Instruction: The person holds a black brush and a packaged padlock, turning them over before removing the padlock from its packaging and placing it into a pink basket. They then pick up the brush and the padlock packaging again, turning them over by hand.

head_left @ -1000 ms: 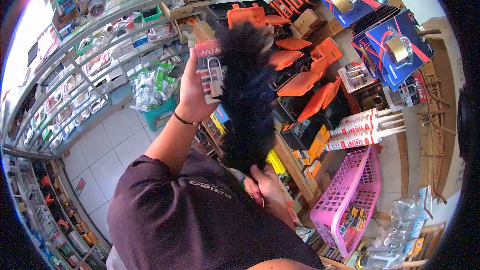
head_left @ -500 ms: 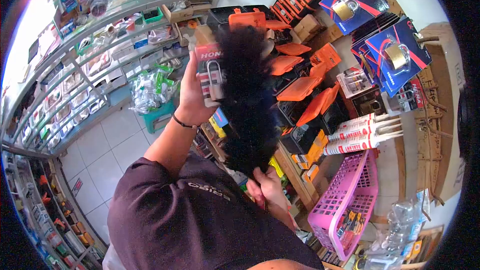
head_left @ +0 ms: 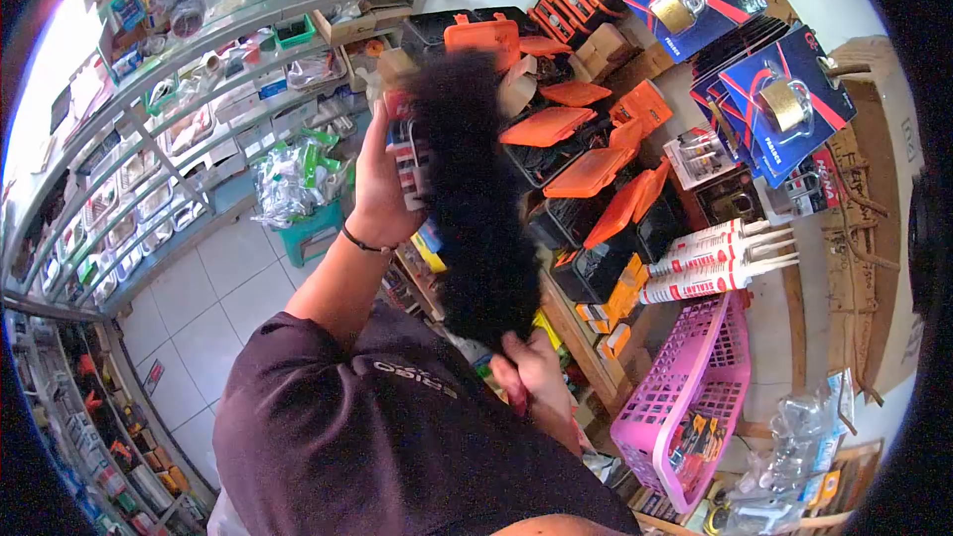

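My left hand (head_left: pixel 382 184), with a dark band at the wrist, is closed round a boxed padlock (head_left: pixel 405 164) held upright. Only a strip of that package shows, with red at its top. A fluffy black feather duster (head_left: pixel 476 208) is in front of it and hides the rest; its edge is blurred. Lower down, my right hand (head_left: pixel 533 372) is wrapped round the duster's handle end, close to my dark shirt. The duster's tip rises to the height of the package top.
Black boxes with orange lids (head_left: pixel 586 174) stand behind the duster. Right of them are sealant tubes (head_left: pixel 700 283), hanging carded padlocks (head_left: pixel 784 104) and a pink basket (head_left: pixel 660 417). To the left are a metal rack (head_left: pixel 164 144) and a bagged bundle (head_left: pixel 298 179) on a green stool (head_left: pixel 308 238).
The duster has swung left across the front of the boxed padlock and now covers most of it. My left hand has stayed nearly in place, and the view has shifted slightly.
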Tool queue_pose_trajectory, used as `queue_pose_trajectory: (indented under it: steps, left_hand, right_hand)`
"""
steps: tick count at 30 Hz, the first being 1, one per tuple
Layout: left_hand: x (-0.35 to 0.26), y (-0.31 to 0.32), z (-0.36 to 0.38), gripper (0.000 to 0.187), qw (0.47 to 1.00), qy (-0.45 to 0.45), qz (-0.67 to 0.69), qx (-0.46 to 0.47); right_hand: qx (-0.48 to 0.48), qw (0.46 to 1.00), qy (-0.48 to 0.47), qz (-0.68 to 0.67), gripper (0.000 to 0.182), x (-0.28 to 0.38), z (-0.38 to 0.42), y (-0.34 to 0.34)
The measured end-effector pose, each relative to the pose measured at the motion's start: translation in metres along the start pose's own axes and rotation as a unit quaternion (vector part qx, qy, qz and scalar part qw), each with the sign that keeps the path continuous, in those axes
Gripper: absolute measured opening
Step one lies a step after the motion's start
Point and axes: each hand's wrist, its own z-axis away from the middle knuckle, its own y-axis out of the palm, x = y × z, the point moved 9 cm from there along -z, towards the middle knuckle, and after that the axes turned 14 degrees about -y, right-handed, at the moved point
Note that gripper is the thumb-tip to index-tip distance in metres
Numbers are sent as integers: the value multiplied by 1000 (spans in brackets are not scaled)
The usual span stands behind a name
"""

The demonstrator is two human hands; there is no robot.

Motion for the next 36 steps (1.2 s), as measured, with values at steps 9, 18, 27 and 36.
queue_pose_trajectory:
  steps: [9,18,27,36]
  left_hand:
    - [3,10,-3,59,994,-36,94,52]
    - [-4,-11,3,51,952,45,-65,-297]
    - [-12,-51,21,37,889,32,-164,-427]
    - [-31,-84,35,29,807,149,-345,-456]
  right_hand:
    - [6,997,-32,-65,20,-3,-3,-5]
    - [-6,999,-17,-43,43,-2,-4,-15]
    - [65,997,-32,-18,45,-10,-9,-8]
    - [130,989,27,59,44,-22,-7,11]
